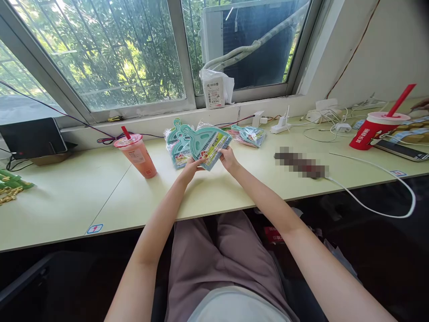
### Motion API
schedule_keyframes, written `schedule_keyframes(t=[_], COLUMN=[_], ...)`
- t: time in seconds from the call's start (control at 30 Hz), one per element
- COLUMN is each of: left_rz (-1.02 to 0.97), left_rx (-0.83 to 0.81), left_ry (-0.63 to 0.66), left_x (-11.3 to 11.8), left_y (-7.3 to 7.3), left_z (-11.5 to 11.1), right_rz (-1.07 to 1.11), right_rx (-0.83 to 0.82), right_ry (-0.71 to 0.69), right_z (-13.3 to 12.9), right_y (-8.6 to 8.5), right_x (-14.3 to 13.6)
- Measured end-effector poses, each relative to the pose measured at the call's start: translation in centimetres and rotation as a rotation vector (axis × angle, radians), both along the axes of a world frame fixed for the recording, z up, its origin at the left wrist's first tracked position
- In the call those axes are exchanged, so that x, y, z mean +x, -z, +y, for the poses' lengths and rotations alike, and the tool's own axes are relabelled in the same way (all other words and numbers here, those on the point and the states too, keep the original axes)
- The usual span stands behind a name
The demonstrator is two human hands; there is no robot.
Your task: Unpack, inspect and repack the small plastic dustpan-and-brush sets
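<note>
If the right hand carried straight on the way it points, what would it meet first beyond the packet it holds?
Past the held packet, the right hand would probably first meet the other teal packets at its left, though depth is unclear.

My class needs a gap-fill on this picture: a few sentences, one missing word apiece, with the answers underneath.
1. Of the left hand and right hand holding the teal package, the pink drink is nearer the ____ one.
2. The straw in the cup at the right is ____.
3. The cable looping past the front edge of the desk is ____.
4. The number of drinks with straws on the desk is ____.

Missing words: left; red; white; two
</note>
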State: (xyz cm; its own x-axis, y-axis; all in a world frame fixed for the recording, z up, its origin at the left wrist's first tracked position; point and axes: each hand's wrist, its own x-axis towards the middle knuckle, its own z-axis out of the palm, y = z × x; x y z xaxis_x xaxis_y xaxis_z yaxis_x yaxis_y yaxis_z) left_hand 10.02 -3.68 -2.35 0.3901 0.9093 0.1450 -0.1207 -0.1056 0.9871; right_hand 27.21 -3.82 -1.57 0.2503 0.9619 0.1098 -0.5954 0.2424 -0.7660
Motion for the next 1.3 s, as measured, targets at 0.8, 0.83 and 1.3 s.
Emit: schedule_keyframes(t=[0.8, 0.83, 1.3], left_rz=[0.002, -0.009, -0.185], left_rx=[0.001, -0.006, -0.267], left_ry=[0.009, 0.005, -0.208], left_x=[0.7, 0.7, 0.8], left_y=[-0.4, -0.4, -2.0], left_z=[-0.9, -0.8, -0.4], right_rz=[-0.016, -0.006, -0.909], right_rx=[-0.009, -0.008, 0.127], right_ry=[-0.012, -0.026, 0.020], right_z=[-0.8, -0.8, -14.6], right_y=[-1.0, -1.2, -3.0], right_x=[0.1, 0.1, 10.0])
